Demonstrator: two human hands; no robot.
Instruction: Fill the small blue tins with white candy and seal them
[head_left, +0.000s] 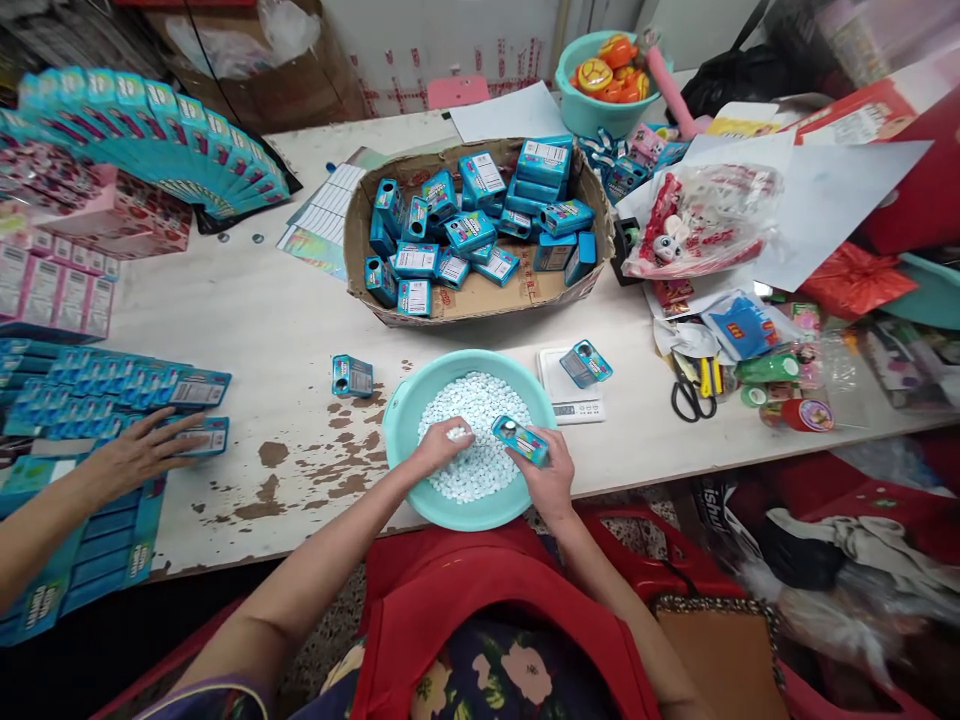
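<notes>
A round turquoise basin [396, 425] full of small white tablet-like pieces [480, 480] stands in front of me at the table edge. My left hand [444, 446], over the basin, is closed around some of the white pieces, which show at its fingertips. My right hand [551, 475] grips a small blue box [519, 441] over the basin's right side, with a round opening toward my left hand. Another blue box [585, 364] rests on a white digital scale [568, 388] just right of the basin. To the left, a single blue box [352, 376] lies on the table.
Behind the basin is a cut-down cardboard box [480, 312] with many blue boxes. A co-worker's hand [154, 447] touches blue boxes at the left. Black scissors [691, 398], bottles and plastic bags crowd the right. A turquoise bowl [600, 118] of orange toys stands at the back.
</notes>
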